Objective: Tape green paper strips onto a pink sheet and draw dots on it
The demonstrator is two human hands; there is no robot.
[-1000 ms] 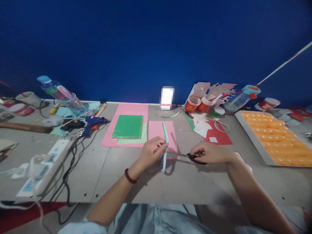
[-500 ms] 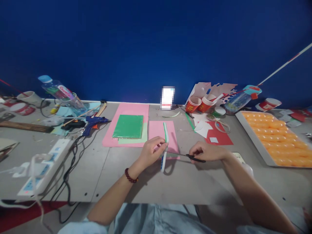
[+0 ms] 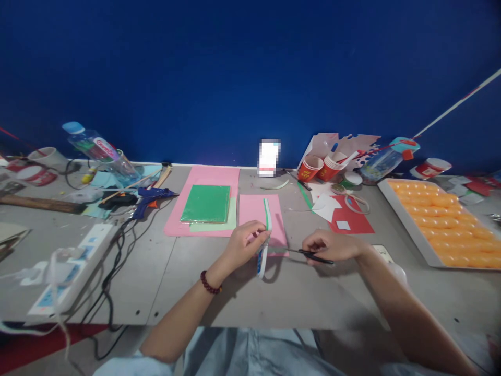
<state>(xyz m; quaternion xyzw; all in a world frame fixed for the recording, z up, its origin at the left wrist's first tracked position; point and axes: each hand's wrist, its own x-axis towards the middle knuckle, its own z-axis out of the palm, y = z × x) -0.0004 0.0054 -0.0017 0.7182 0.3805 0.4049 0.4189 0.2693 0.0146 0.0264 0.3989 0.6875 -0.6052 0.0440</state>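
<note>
A narrow paper strip [image 3: 268, 214], white with a green edge and a blue patterned lower end, is pinched in my left hand [image 3: 246, 241]. Its lower end curls toward me above the table. My right hand [image 3: 326, 245] is closed on black-handled scissors [image 3: 318, 257], whose thin blades point left to the strip, just below my left fingertips. Whether the blades touch the strip I cannot tell. Beneath the strip lies a small pink sheet [image 3: 246, 206]. Left of it, a green paper pack [image 3: 205, 203] rests on a larger pink sheet [image 3: 174, 224].
A blue glue gun [image 3: 148, 196] and a white power strip [image 3: 74, 271] with cables occupy the left. Paper cups [image 3: 311, 168], a red sheet [image 3: 362, 222] and white scraps sit at the back right. Beyond them is a tray of orange balls [image 3: 434, 209].
My right hand and the scissors have tilted slightly, the handles shifting a little right and down. The left hand stays nearly still, gripping the strip.
</note>
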